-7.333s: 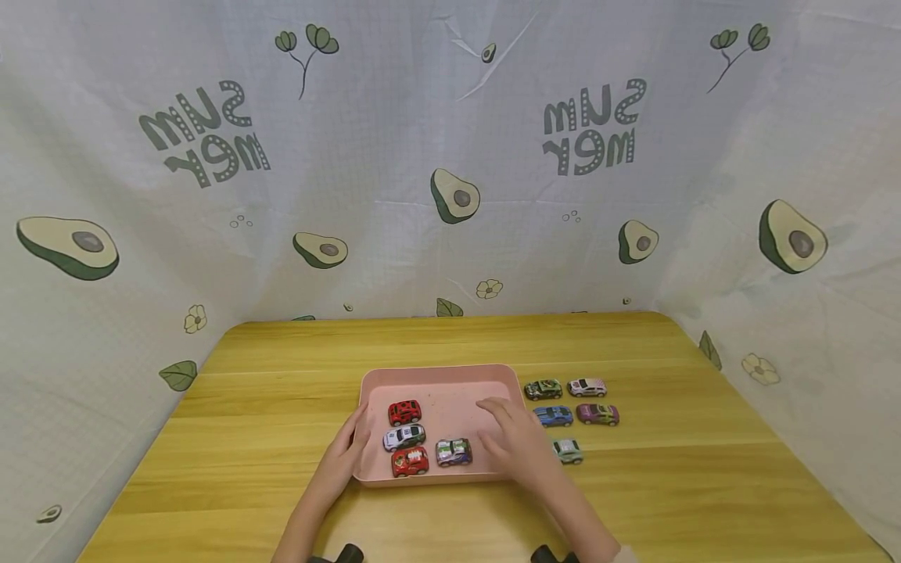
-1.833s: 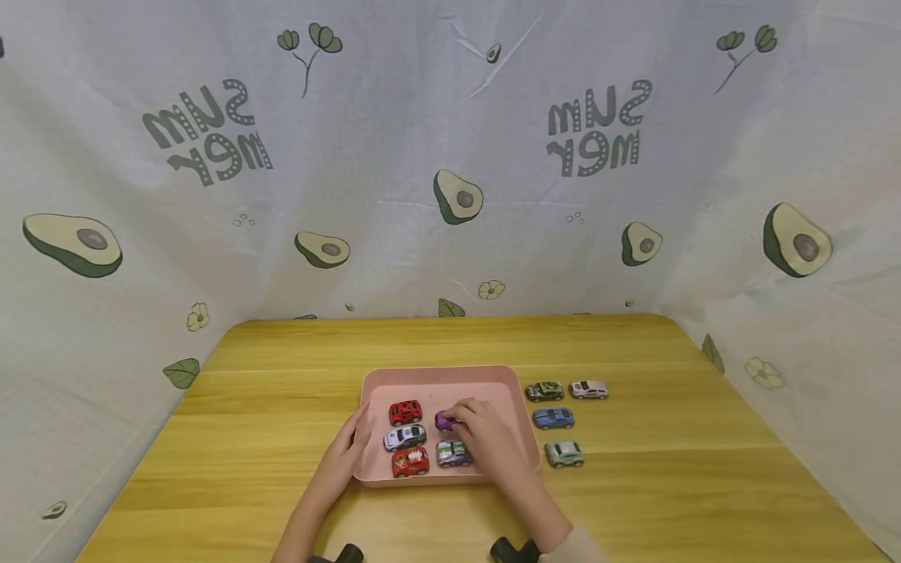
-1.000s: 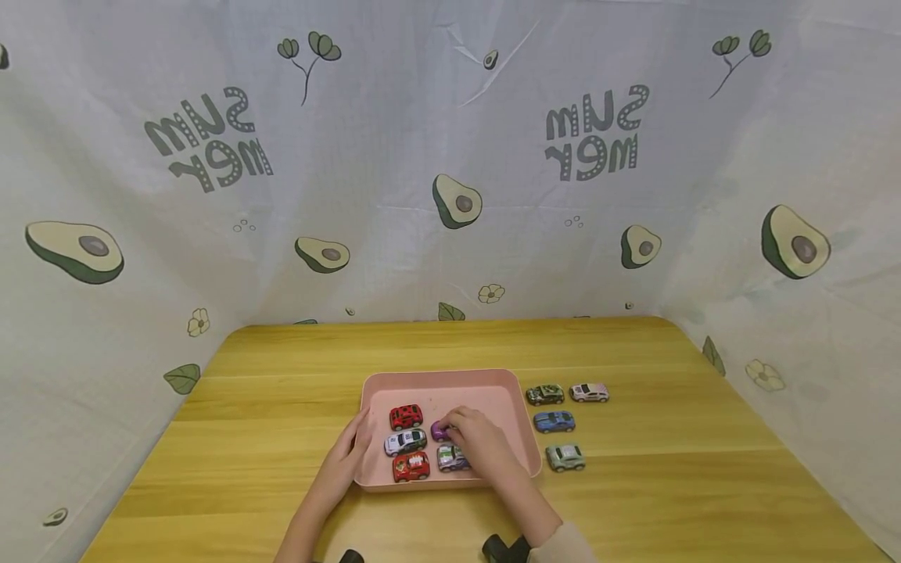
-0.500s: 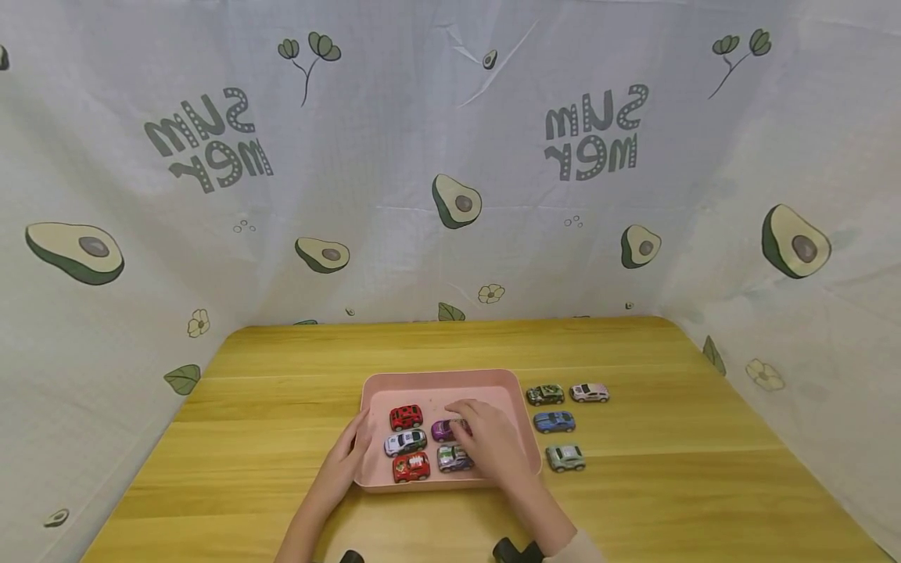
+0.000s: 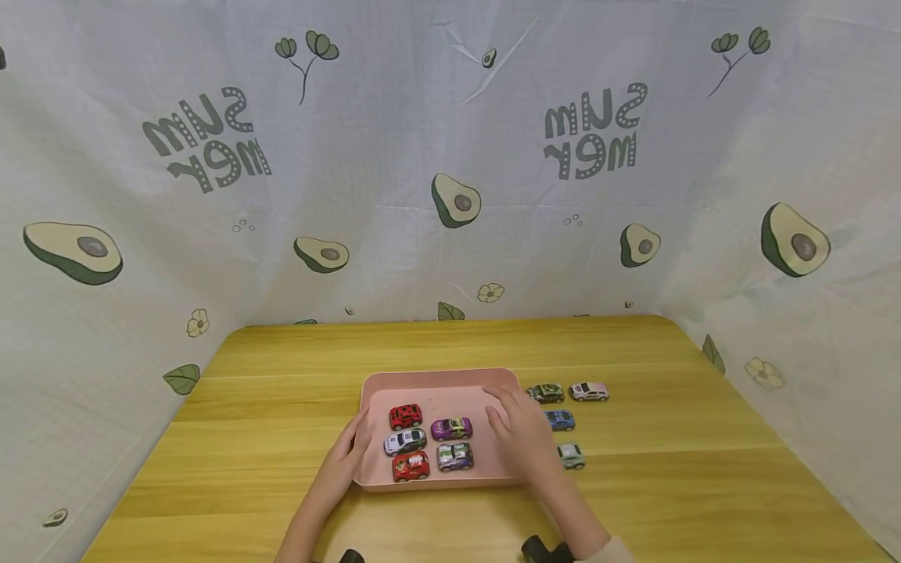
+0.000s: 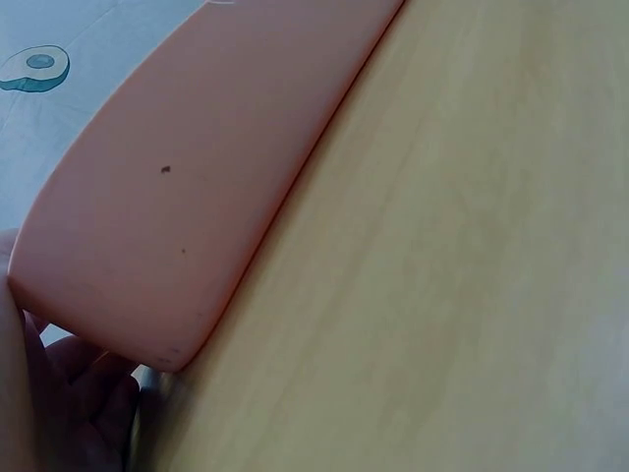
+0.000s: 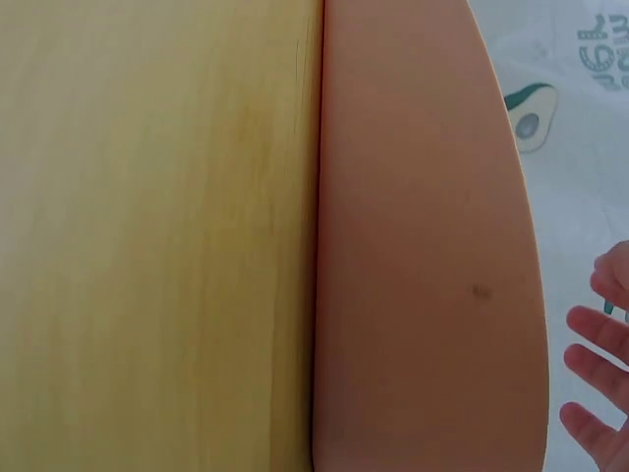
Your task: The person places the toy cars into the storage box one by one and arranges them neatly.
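In the head view my left hand holds the left side of the pink tray; in the left wrist view its fingers bend outside the tray's end wall. My right hand hovers over the tray's right side, fingers spread, holding nothing. Inside the tray, three toy cars form a left column: a black-spotted red car, a white car and a red car. Beside them stand a purple toy car and a silver, green-striped one.
Right of the tray on the wooden table are a camouflage toy car, a white-and-pink one, a blue one and a pale green one. My right hand partly covers some. A printed cloth hangs behind.
The purple car went from the table into the tray, above the silver car. My right hand has let go of it and drawn back to the right. My left hand stays put.
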The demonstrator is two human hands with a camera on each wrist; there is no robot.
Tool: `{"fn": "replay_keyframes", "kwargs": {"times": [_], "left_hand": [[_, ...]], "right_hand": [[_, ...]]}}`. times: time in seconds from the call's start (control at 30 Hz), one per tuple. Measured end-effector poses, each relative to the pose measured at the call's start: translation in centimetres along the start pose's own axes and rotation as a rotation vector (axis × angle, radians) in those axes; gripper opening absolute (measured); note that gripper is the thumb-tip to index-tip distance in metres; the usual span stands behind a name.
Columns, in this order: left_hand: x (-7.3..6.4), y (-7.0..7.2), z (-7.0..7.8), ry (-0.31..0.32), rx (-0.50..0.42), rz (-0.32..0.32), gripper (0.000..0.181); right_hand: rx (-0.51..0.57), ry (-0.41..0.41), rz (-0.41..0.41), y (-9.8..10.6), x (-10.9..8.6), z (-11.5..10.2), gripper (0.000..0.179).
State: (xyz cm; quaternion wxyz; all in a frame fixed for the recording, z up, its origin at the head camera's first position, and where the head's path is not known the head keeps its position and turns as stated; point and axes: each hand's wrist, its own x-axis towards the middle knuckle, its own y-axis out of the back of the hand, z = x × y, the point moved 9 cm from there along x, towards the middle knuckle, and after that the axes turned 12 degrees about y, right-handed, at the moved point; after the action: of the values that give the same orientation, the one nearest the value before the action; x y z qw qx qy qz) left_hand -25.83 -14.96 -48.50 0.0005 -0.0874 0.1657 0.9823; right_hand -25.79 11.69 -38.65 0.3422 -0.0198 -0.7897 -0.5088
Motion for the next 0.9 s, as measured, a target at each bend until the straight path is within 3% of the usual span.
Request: {"fn": "replay_keyframes", "kwargs": {"times": [0.1, 0.4, 0.63, 0.77, 0.9], "left_hand": [[0.0, 0.0, 0.0, 0.006, 0.001, -0.001, 0.051], [0.1, 0.0, 0.0, 0.014, 0.006, -0.006, 0.052], [0.0, 0.0, 0.0, 0.010, 0.008, -0.008, 0.052], [0.1, 0.0, 0.0, 0.005, 0.011, -0.007, 0.051], [0.1, -0.1, 0.0, 0.004, 0.010, -0.007, 0.052]], "right_hand": [[-0.012, -0.012, 0.017, 0.7, -0.2, 0.7, 0.028], [-0.055, 0.084, 0.186, 3.5, -0.7, 2.7, 0.033], [-0.081, 0.100, 0.233, 4.9, -1.6, 5.1, 0.037], [-0.100, 0.066, 0.231, 5.3, -2.0, 6.9, 0.037], [-0.084, -0.038, 0.170, 5.2, -2.5, 9.3, 0.035]]}}
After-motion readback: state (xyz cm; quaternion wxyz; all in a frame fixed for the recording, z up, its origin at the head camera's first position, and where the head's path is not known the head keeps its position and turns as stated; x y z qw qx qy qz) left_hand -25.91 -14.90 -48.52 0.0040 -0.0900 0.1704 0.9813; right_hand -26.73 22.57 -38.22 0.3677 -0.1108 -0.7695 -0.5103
